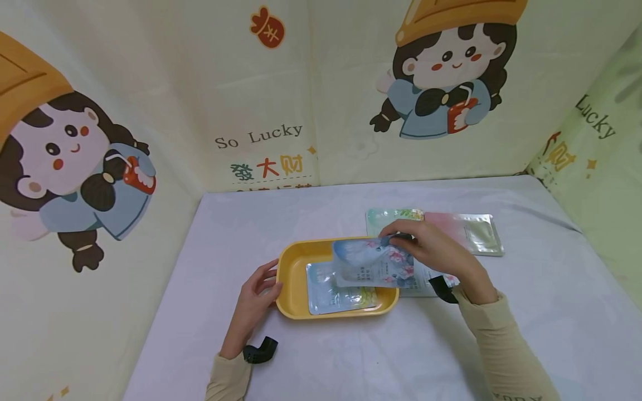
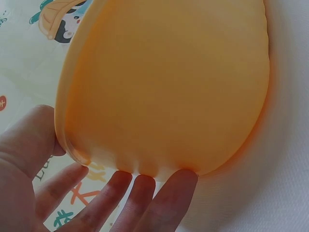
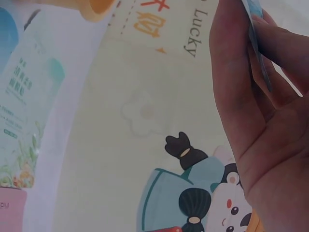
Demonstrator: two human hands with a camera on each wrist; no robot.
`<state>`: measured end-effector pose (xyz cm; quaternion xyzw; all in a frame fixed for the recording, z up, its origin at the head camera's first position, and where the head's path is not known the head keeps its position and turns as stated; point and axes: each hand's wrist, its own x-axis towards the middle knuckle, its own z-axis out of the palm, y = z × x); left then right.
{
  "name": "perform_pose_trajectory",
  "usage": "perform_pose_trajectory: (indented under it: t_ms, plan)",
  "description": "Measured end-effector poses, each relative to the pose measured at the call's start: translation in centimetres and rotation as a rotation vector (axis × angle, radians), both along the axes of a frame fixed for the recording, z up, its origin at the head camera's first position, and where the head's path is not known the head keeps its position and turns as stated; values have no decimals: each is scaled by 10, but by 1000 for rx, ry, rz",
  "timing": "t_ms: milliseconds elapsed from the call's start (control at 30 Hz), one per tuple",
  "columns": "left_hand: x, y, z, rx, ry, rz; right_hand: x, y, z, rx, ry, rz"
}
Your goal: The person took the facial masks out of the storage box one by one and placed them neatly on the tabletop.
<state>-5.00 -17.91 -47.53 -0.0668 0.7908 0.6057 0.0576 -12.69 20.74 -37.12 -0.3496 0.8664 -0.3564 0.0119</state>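
At the left end of a yellow tray (image 1: 292,262), my left hand (image 1: 256,298) grips it, thumb at the rim and fingertips against the outer wall (image 2: 169,96). Above the tray's right half, my right hand (image 1: 431,248) pinches a blue floral sheet-mask packet (image 1: 368,264) by its upper right corner. A pale blue mask packet (image 1: 326,298) lies flat inside the tray, partly covered by the held one. In the right wrist view only a thin edge of the held packet (image 3: 258,43) shows between thumb and fingers.
Right of the tray, a green packet (image 1: 383,217), a pink-and-silver packet (image 1: 481,234) and a bluish packet (image 1: 423,284) partly under the right hand lie on the white-covered table (image 1: 351,362). A printed cloth (image 1: 351,156) hangs behind the table.
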Motion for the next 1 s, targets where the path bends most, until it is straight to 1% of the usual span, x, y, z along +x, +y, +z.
perform_pose_trajectory:
  t_ms: [100, 267, 467, 700, 1000]
  plan:
    - [0, 0, 0, 9, -4, 5, 0, 4, 1, 15, 10, -11]
    - [0, 0, -1, -7, 5, 10, 0, 13, 1, 47, 23, -48]
    - [0, 0, -1, -22, 2, 12, 0, 24, 0, 30, 53, -67]
    - [-1, 0, 0, -27, 8, 6, -1, 36, 3, 9, 26, -75]
    - [0, -1, 3, -9, 11, -2, 1, 50, 11, 34, -12, -129]
